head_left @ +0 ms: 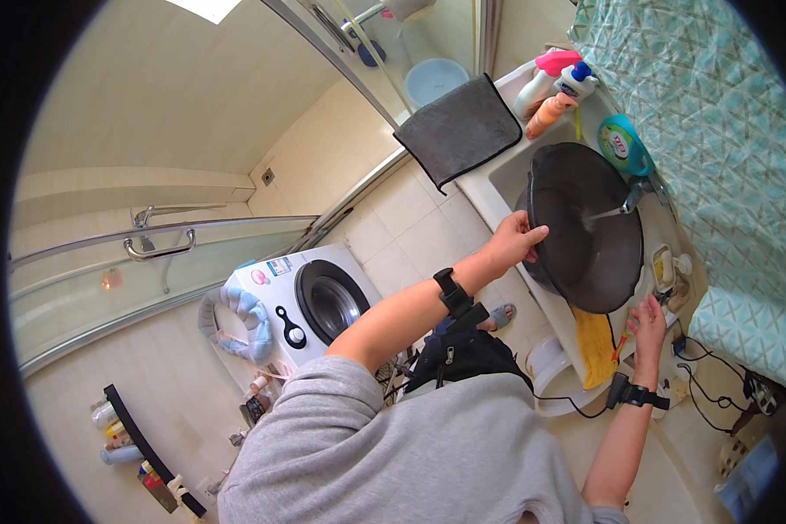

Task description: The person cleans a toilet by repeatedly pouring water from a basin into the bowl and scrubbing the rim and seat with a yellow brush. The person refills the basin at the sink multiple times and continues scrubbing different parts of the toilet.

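Observation:
A large black plastic basin (pixel 583 262) sits tilted in the white sink (pixel 507 183). Water runs into it from a chrome faucet (pixel 636 191). My left hand (pixel 519 239) grips the basin's rim on the near left side, thumb over the edge. My right hand (pixel 647 321) is beside the basin's lower right rim, fingers slightly bent and apart, with nothing seen in it. A yellow cloth (pixel 593 347) hangs over the counter edge below the basin, and a red and yellow handled tool (pixel 621 346) lies by it.
Spray and pump bottles (pixel 547 116) and a teal detergent bottle (pixel 622 145) stand around the sink. A grey towel (pixel 462 128) drapes over the counter's end. Soap dishes (pixel 665 267) are near my right hand. A washing machine (pixel 301 308) stands at left; cables (pixel 707 386) hang at right.

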A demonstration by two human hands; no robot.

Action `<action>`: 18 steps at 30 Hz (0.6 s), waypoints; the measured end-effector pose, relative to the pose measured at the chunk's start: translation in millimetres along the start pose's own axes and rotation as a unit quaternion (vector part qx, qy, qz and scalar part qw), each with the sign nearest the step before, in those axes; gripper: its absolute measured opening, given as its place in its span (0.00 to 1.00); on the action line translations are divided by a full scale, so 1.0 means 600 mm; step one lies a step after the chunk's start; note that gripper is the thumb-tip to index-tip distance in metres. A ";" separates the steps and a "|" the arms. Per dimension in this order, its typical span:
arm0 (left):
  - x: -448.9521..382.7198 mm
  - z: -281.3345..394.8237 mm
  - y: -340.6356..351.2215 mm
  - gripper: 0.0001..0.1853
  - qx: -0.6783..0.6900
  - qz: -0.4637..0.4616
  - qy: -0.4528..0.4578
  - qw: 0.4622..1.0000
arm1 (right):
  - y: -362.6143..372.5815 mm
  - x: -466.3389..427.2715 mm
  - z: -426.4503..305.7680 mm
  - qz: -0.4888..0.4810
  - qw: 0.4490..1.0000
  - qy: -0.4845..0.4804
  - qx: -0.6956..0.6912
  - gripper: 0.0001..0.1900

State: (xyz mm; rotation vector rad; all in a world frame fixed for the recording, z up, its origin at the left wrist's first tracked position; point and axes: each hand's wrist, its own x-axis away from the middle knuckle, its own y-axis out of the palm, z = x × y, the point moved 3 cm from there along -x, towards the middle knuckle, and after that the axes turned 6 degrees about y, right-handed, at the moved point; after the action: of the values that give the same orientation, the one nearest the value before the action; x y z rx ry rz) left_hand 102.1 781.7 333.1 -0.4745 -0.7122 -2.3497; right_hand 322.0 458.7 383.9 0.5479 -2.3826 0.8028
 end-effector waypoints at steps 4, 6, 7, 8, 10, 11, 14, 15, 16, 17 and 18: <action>0.002 0.002 -0.004 0.15 -0.017 0.002 0.007 1.000 | -0.002 -0.008 -0.025 0.003 0.995 -0.077 0.065 0.28; -0.001 0.003 -0.003 0.15 -0.020 0.002 0.009 1.000 | -0.002 -0.016 -0.041 0.019 0.979 -0.130 0.158 0.29; 0.000 0.004 -0.006 0.16 -0.045 -0.001 0.004 0.999 | -0.002 -0.020 -0.050 0.035 0.967 -0.142 0.208 0.29; -0.002 0.004 -0.002 0.16 -0.015 -0.010 -0.004 1.000 | -0.001 -0.023 -0.061 0.028 0.960 -0.167 0.223 0.30; -0.002 0.006 0.001 0.12 0.009 -0.017 -0.001 1.000 | 0.002 -0.030 -0.086 0.030 0.946 -0.196 0.256 0.32; -0.003 0.008 0.002 0.12 0.030 -0.016 0.005 0.999 | 0.006 -0.034 -0.101 0.032 0.934 -0.215 0.283 0.32; -0.005 0.007 0.001 0.12 0.020 -0.019 -0.011 1.000 | 0.019 -0.050 -0.144 0.054 0.893 -0.261 0.362 0.34; -0.005 0.006 0.001 0.12 0.016 -0.023 -0.014 1.000 | 0.025 -0.056 -0.157 0.066 0.877 -0.274 0.388 0.34; -0.006 0.004 0.000 0.13 0.005 -0.020 -0.026 0.999 | 0.030 -0.066 -0.166 0.045 0.892 -0.262 0.365 0.35; -0.007 0.004 0.000 0.13 0.014 -0.027 -0.016 0.999 | 0.035 -0.075 -0.176 0.043 0.889 -0.264 0.373 0.36; -0.007 0.003 0.000 0.13 0.015 -0.028 -0.015 0.999 | 0.039 -0.085 -0.183 0.040 0.888 -0.261 0.377 0.36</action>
State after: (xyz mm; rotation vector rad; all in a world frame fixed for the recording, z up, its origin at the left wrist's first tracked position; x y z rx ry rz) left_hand 105.4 785.0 332.4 -0.4823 -0.7831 -2.3858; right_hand 389.7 557.0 415.1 1.0850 -2.4946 1.8425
